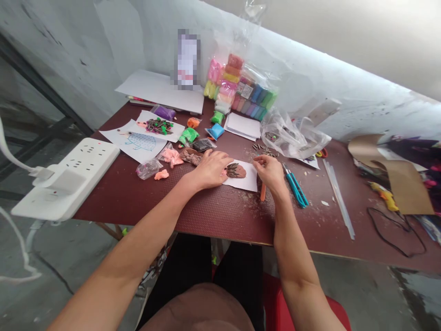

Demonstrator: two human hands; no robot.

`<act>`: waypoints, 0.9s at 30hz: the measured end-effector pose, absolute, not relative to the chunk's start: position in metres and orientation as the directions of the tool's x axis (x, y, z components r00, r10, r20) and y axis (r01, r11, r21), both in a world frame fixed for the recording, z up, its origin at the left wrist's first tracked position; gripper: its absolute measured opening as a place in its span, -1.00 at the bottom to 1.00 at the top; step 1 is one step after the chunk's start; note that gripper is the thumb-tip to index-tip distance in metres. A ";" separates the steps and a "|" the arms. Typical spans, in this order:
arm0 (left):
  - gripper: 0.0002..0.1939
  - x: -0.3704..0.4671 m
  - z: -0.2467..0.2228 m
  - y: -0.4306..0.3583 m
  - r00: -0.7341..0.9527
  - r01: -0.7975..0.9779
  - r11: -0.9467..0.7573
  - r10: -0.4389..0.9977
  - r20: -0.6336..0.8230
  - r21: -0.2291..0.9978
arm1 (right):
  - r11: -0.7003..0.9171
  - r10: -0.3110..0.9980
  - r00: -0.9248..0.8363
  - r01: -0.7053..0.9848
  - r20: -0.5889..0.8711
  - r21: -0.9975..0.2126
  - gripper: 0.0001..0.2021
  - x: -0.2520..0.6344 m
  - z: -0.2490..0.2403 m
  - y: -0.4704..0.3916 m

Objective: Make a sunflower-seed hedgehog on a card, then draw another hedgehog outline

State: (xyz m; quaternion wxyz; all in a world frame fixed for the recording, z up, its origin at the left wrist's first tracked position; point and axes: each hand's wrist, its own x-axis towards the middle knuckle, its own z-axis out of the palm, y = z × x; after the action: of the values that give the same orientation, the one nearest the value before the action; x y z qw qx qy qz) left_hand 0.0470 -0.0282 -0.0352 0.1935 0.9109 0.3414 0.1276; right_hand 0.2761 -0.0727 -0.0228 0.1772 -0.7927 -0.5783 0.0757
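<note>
A small white sheet lies near the table's middle, bearing a brown clay shape with dark seed-like pieces set in its left part. My left hand rests at the sheet's left edge beside the clay, its fingers spread. Right of the sheet, my right hand has thumb and fingertips pressed together; whatever they hold is too small to name. Below that hand an orange tool lies partly covered. Loose dark pieces are scattered just behind my right hand.
Teal scissors or cutter lie right of my right hand. Clay packets and a hedgehog drawing sit at left, near a white power strip. A plastic bag, clear sticks and a yellow glue gun are at right.
</note>
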 end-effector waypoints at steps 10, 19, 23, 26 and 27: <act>-0.42 0.044 -0.032 -0.028 0.748 0.562 -0.684 0.660 0.067 0.466 | -0.330 0.943 0.332 0.929 -0.021 -0.166 -0.79 0.270 -0.024 -0.076; -0.45 0.045 -0.033 -0.030 0.738 0.566 -0.680 0.670 0.080 0.466 | -0.326 0.937 0.342 0.930 0.071 -0.167 -0.65 0.279 -0.016 -0.041; -0.41 0.045 -0.033 -0.029 0.750 0.554 -0.693 0.656 0.083 0.462 | -0.348 0.932 0.354 0.934 0.083 -0.075 -0.67 0.279 -0.019 -0.013; -0.37 0.044 -0.034 -0.028 0.755 0.552 -0.693 0.651 0.074 0.463 | -0.342 0.934 0.344 0.939 0.093 -0.036 -0.69 0.279 -0.023 -0.003; -0.39 0.044 -0.034 -0.028 0.754 0.553 -0.694 0.652 0.077 0.462 | -0.335 0.937 0.336 0.942 0.098 -0.028 -0.70 0.279 -0.024 -0.003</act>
State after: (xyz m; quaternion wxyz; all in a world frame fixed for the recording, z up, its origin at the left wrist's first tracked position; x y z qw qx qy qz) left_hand 0.0443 -0.0280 -0.0340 0.2102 0.9127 0.3300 0.1180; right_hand 0.2789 -0.0027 -0.0240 0.0399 -0.8163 -0.5753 -0.0319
